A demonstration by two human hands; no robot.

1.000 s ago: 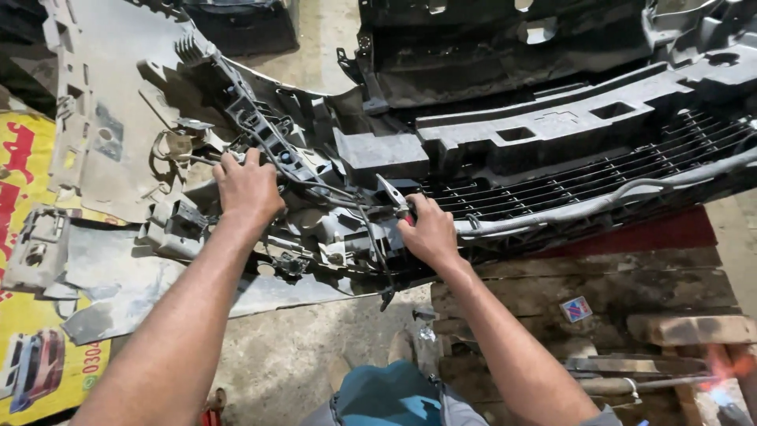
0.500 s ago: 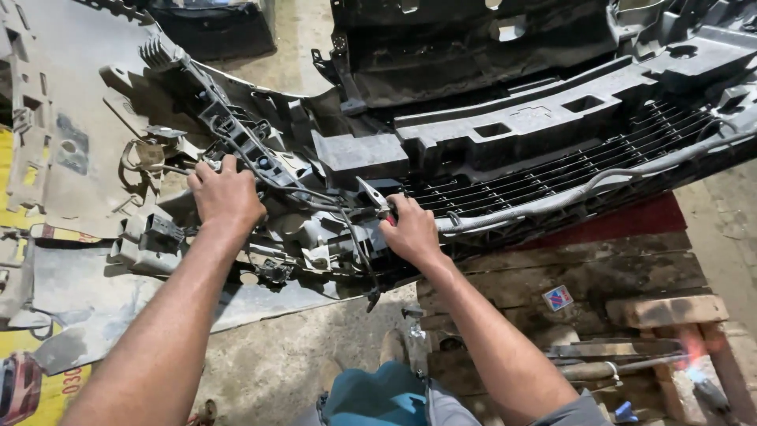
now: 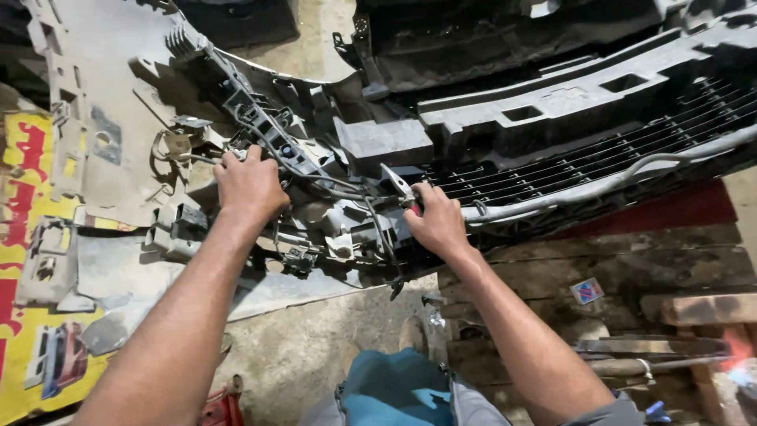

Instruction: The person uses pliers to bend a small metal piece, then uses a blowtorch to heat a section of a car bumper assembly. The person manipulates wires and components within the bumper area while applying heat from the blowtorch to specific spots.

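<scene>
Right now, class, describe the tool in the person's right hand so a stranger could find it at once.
Start at the large grey car bumper lying inside-up. At its middle the right hand grips pliers. Their shiny metal jaws and red handle stand out from the dull grey plastic.

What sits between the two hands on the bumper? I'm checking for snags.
Head view: grey brackets and black wires lie between left hand and right hand.

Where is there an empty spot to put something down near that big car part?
Bare concrete floor lies open between the two forearms, bordered by the grey panel's edge above and the person's knee below. The wooden planks right of the right hand are mostly bare too. Around the left hand, wires and brackets crowd tightly; the black grille offers no flat spot.
</scene>
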